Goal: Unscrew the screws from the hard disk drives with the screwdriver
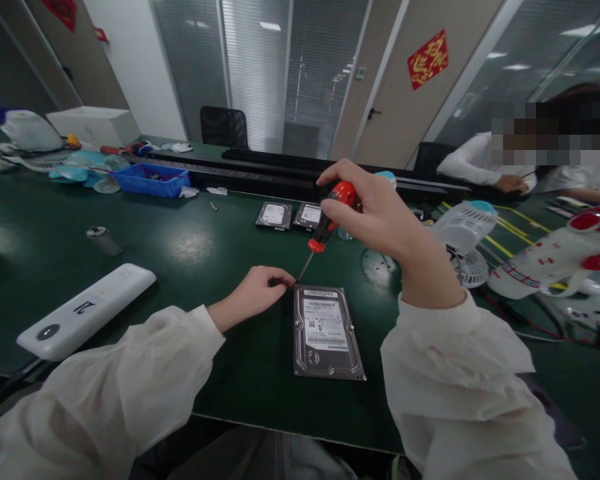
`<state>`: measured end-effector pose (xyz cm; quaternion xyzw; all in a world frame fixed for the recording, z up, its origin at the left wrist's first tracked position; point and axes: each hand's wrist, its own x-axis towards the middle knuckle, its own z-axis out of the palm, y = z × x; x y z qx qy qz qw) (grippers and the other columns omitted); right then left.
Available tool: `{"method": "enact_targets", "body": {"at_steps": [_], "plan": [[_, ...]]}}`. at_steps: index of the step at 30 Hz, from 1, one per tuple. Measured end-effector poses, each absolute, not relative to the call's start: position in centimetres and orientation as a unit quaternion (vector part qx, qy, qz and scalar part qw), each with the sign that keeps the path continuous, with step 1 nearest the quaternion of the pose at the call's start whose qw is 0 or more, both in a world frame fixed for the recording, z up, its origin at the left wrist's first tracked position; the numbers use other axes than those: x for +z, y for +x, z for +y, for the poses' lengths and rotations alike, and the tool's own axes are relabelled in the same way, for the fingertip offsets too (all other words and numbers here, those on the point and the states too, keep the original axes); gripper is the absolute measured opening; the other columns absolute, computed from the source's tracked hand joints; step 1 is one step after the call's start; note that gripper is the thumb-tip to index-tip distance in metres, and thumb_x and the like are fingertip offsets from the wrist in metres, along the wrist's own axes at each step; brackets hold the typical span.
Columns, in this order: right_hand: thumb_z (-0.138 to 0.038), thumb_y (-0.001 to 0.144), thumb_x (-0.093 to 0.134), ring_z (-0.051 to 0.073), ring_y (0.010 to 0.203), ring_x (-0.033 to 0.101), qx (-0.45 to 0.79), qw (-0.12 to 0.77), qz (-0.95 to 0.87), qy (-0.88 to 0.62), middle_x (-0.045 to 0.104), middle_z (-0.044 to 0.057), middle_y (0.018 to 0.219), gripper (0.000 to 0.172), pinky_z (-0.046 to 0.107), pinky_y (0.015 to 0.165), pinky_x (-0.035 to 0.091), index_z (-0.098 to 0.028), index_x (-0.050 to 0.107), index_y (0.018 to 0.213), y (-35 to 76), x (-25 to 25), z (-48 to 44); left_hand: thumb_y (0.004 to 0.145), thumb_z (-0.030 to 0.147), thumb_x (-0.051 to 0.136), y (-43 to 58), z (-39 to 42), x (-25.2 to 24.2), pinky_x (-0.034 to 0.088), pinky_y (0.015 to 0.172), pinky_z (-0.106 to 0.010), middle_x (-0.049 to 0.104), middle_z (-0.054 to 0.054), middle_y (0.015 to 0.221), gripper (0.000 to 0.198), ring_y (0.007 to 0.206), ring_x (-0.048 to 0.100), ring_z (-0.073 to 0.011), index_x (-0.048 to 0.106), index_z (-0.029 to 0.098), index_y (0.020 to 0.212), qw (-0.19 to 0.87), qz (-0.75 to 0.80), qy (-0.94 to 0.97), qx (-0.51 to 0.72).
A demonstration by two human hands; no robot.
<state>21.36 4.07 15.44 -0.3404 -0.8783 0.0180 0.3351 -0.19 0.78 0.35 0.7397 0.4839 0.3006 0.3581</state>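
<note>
A hard drive [326, 333] lies flat on the green table in front of me, its label side up. My right hand [367, 207] is wrapped round the red and black handle of a screwdriver [325, 227]. The screwdriver slants down to the left, its tip at the drive's far left corner. At that same corner the fingertips of my left hand [260, 293] are drawn together; whether something small is between them I cannot make out.
Two more hard drives [274, 216] lie farther back. A blue basket [153, 180] stands at the back left, a white numbered device [87, 310] at the left. White fans [465, 227] and a white-red machine [555, 260] stand right. Another person [480, 160] sits at the far right.
</note>
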Motion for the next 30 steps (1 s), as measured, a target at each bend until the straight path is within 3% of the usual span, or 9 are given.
{"method": "enact_targets", "body": {"at_steps": [3, 6, 9, 13, 16, 20, 22, 27, 30], "plan": [[-0.044, 0.089, 0.065, 0.013, 0.064, 0.045, 0.009, 0.349, -0.868, -0.353, 0.052, -0.002, 0.072, 0.025, 0.031, 0.062, 0.033, -0.021, 0.059, 0.097, 21.24, 15.3, 4.22, 0.087, 0.014, 0.056, -0.07, 0.81, 0.36, 0.057, 0.095, -0.037, 0.079, -0.004, 0.106, 0.029, 0.1, 0.072, -0.0215, 0.079, 0.019, 0.104, 0.355, 0.479, 0.742, 0.307], [-0.031, 0.085, 0.066, 0.012, 0.064, 0.045, 0.006, 0.345, -0.87, -0.353, 0.052, -0.002, 0.075, 0.021, 0.03, 0.063, 0.034, -0.022, 0.057, 0.101, 21.24, 15.3, 4.13, 0.087, 0.013, 0.056, -0.05, 0.9, 0.18, 0.057, 0.094, -0.037, 0.079, -0.004, 0.105, 0.029, 0.099, 0.073, -0.0211, 0.079, 0.018, 0.104, 0.359, 0.474, 0.742, 0.31], [-0.021, 0.08, 0.062, 0.012, 0.064, 0.044, 0.018, 0.339, -0.874, -0.346, 0.054, -0.001, 0.082, 0.031, 0.03, 0.063, 0.035, -0.022, 0.051, 0.109, 21.2, 15.3, 3.92, 0.088, 0.014, 0.056, -0.14, 0.95, 0.01, 0.057, 0.092, -0.036, 0.079, -0.004, 0.106, 0.029, 0.099, 0.072, -0.0207, 0.079, 0.019, 0.105, 0.363, 0.47, 0.742, 0.31], [-0.035, 0.089, 0.061, 0.014, 0.065, 0.045, 0.002, 0.326, -0.872, -0.366, 0.054, -0.001, 0.078, 0.024, 0.031, 0.063, 0.031, -0.023, 0.047, 0.104, 20.98, 15.1, 4.0, 0.088, 0.015, 0.056, -0.23, 0.92, -0.03, 0.058, 0.092, -0.036, 0.079, -0.003, 0.107, 0.029, 0.1, 0.072, -0.0211, 0.079, 0.02, 0.105, 0.358, 0.47, 0.745, 0.309], [-0.048, 0.089, 0.065, 0.014, 0.063, 0.046, -0.007, 0.327, -0.867, -0.375, 0.053, -0.001, 0.072, 0.03, 0.031, 0.062, 0.031, -0.023, 0.05, 0.097, 21.01, 15.07, 4.14, 0.088, 0.016, 0.057, -0.24, 0.93, -0.03, 0.058, 0.091, -0.037, 0.079, -0.003, 0.107, 0.029, 0.1, 0.073, -0.0216, 0.079, 0.021, 0.105, 0.355, 0.472, 0.746, 0.308], [-0.027, 0.084, 0.064, 0.011, 0.061, 0.045, -0.004, 0.325, -0.881, -0.344, 0.054, -0.002, 0.071, 0.015, 0.03, 0.062, 0.031, -0.022, 0.057, 0.096, 21.35, 15.37, 4.02, 0.088, 0.015, 0.056, -0.25, 0.98, -0.11, 0.058, 0.091, -0.036, 0.079, -0.003, 0.106, 0.03, 0.098, 0.073, -0.0208, 0.079, 0.02, 0.106, 0.352, 0.47, 0.748, 0.309], [-0.021, 0.083, 0.061, 0.011, 0.061, 0.043, -0.004, 0.318, -0.887, -0.333, 0.053, -0.003, 0.073, 0.019, 0.029, 0.061, 0.03, -0.022, 0.06, 0.102, 21.43, 15.49, 3.92, 0.088, 0.017, 0.057, -0.26, 0.98, -0.11, 0.058, 0.09, -0.036, 0.079, -0.003, 0.105, 0.029, 0.097, 0.073, -0.0208, 0.079, 0.021, 0.106, 0.351, 0.471, 0.748, 0.309], [-0.042, 0.089, 0.066, 0.011, 0.06, 0.044, -0.014, 0.341, -0.873, -0.347, 0.054, -0.002, 0.067, 0.022, 0.03, 0.061, 0.03, -0.021, 0.062, 0.092, 21.39, 15.43, 3.94, 0.088, 0.016, 0.056, -0.25, 0.89, 0.06, 0.058, 0.09, -0.035, 0.079, -0.003, 0.105, 0.029, 0.097, 0.072, -0.021, 0.079, 0.021, 0.105, 0.346, 0.475, 0.748, 0.307], [-0.032, 0.087, 0.065, 0.01, 0.058, 0.042, -0.008, 0.336, -0.877, -0.345, 0.052, -0.003, 0.065, 0.015, 0.03, 0.06, 0.03, -0.021, 0.065, 0.098, 21.46, 15.45, 3.88, 0.088, 0.017, 0.056, -0.23, 0.86, 0.1, 0.058, 0.089, -0.035, 0.079, -0.003, 0.106, 0.029, 0.097, 0.072, -0.0209, 0.079, 0.021, 0.106, 0.351, 0.48, 0.744, 0.303]]}}
